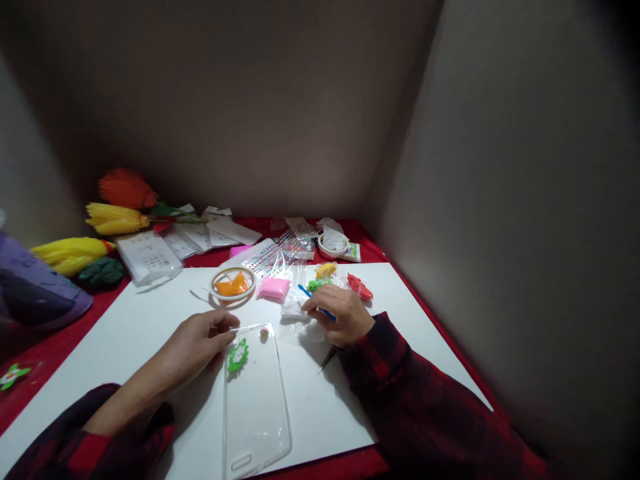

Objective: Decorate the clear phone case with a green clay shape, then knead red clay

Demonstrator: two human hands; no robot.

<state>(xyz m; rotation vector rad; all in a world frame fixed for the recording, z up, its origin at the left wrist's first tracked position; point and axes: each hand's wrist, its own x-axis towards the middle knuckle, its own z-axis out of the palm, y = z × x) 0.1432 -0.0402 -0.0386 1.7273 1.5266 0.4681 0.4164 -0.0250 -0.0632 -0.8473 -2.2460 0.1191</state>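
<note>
Working remotely, I record the phone case [257,407] as clear plastic, smooth and glossy; the blue tool [305,291] as plastic-looking; the white board [425,347] as smooth and matt; red cloth [60,343] beneath it; the pink packet [273,288] in shiny plastic film; the yellow flower [117,219], ridged and papery

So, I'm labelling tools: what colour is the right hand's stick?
The stick is blue in the head view.

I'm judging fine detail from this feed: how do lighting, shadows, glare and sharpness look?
Head view: the white work surface is bright against dim walls; head view: soft shadows lie near the left hand and right hand; head view: faint glints edge the clear phone case; head view: small print on the white packet is too blurred to read.
</note>
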